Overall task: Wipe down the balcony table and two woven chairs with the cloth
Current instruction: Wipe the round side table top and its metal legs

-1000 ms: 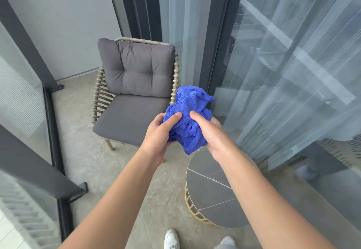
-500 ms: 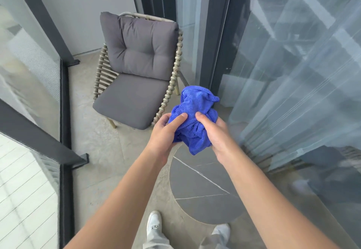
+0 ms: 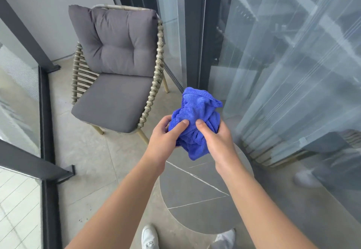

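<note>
Bunched at the centre of the frame, the blue cloth (image 3: 195,120) is gripped by the left hand (image 3: 166,141) and right hand (image 3: 216,141), fingers curled into its folds. The round bench (image 3: 195,200) is seen directly below, nearer than the woven chair (image 3: 117,77) at upper left.

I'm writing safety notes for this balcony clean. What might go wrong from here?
1. The blue cloth is bunched between left hand and right hand; wiped like that, it may cover the round table poorly.
2. The table stands close to the shoes; a step could knock it.
</note>
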